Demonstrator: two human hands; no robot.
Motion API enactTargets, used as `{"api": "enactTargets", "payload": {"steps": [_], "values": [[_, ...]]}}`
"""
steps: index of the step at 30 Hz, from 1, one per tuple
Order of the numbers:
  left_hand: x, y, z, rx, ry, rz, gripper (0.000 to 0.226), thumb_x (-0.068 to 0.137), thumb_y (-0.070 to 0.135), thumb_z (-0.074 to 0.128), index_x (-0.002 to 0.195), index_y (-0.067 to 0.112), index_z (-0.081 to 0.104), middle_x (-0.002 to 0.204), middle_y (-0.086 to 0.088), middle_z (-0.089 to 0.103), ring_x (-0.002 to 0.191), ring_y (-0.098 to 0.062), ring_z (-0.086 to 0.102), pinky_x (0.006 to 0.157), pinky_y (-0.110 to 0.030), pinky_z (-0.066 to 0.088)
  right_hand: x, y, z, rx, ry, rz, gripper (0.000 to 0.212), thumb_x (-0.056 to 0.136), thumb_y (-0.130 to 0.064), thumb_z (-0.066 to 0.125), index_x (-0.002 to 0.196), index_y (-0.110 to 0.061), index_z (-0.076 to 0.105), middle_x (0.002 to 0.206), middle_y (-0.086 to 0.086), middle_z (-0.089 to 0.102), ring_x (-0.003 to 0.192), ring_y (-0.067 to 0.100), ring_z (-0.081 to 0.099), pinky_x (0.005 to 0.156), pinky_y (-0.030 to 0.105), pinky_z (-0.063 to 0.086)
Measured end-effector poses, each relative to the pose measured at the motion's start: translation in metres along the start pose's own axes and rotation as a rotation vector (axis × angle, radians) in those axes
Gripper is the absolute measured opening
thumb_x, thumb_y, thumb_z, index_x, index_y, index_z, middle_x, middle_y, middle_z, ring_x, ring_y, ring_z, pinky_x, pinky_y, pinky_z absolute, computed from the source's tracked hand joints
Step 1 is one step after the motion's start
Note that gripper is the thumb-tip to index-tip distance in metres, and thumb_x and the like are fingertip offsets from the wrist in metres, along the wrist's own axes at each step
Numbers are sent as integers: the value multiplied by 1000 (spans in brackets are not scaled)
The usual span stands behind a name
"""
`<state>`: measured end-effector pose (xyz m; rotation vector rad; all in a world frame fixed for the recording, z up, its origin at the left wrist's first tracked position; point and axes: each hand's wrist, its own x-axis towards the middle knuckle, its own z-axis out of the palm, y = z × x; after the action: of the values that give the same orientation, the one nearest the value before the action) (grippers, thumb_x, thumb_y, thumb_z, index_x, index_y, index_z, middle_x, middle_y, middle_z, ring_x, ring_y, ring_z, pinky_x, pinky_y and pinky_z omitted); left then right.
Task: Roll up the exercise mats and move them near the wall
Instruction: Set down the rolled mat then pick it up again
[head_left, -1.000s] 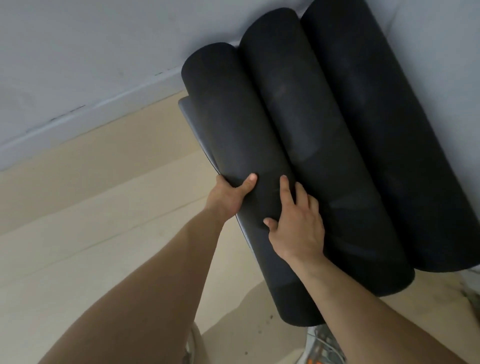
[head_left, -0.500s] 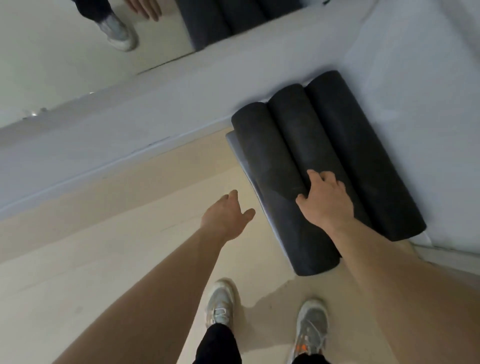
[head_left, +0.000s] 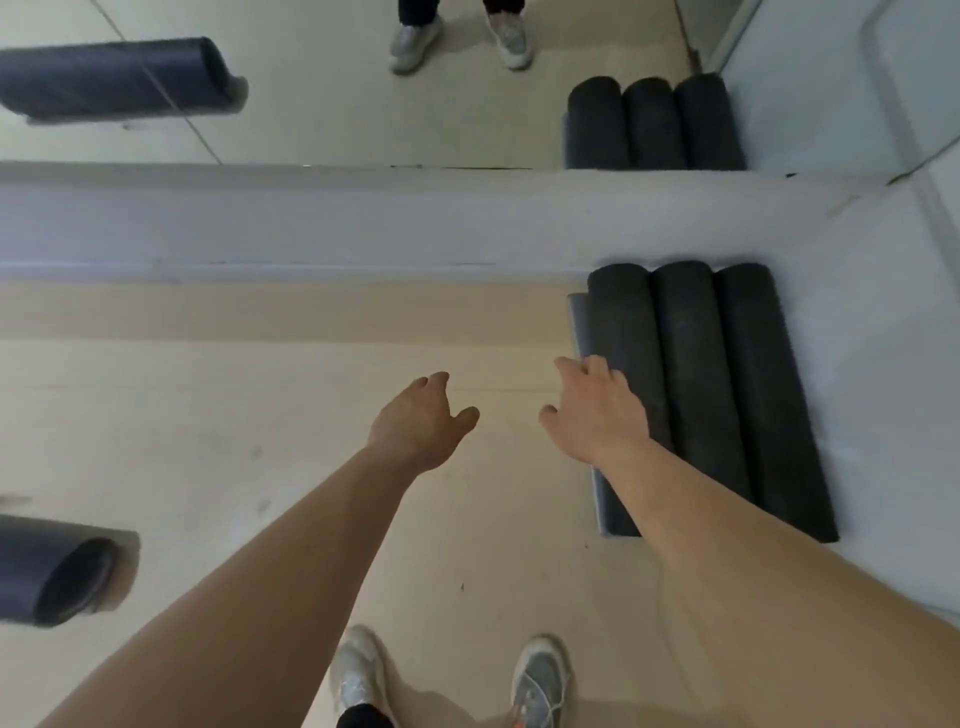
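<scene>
floor (head_left: 234, 415): rolled mats (head_left: 696, 389) against wall (head_left: 363, 223); left hand (head_left: 421, 423), right hand (head_left: 597, 415) relaxed.

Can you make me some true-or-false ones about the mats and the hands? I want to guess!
1. Three rolled mats lie side by side next to the wall. True.
2. The left hand is gripping a mat. False: it is open above the bare floor and holds nothing.
3. A fourth rolled mat lies on the floor far to the left. True.
4. The mats by the wall are bright red. False: they are black.
5. The person is barefoot. False: they wear grey shoes.
</scene>
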<state>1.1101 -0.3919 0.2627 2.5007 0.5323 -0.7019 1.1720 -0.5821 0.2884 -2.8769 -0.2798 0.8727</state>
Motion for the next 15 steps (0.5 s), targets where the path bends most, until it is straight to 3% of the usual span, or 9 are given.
{"api": "enactTargets", "payload": {"steps": [6, 15], "values": [[-79, -158, -25, -76, 57, -111, 74, 101, 49, 52, 160, 17, 23, 159, -4, 40, 141, -25, 45, 106, -42, 43, -42, -142, 56, -98, -61, -117, 58, 98, -36, 53, 151, -19, 37, 145, 10, 41, 129, 34, 44, 97, 45, 46], [-234, -461, -54, -164, 127, -367, 69, 102, 45, 53, 159, 16, 27, 156, -8, 43, 132, -29, 53, 99, -43, 48, -145, -424, 187, -201, -155, -341, 58, 98, -35, 54, 151, -17, 38, 145, 13, 41, 131, 36, 43, 102, 46, 47]]}}
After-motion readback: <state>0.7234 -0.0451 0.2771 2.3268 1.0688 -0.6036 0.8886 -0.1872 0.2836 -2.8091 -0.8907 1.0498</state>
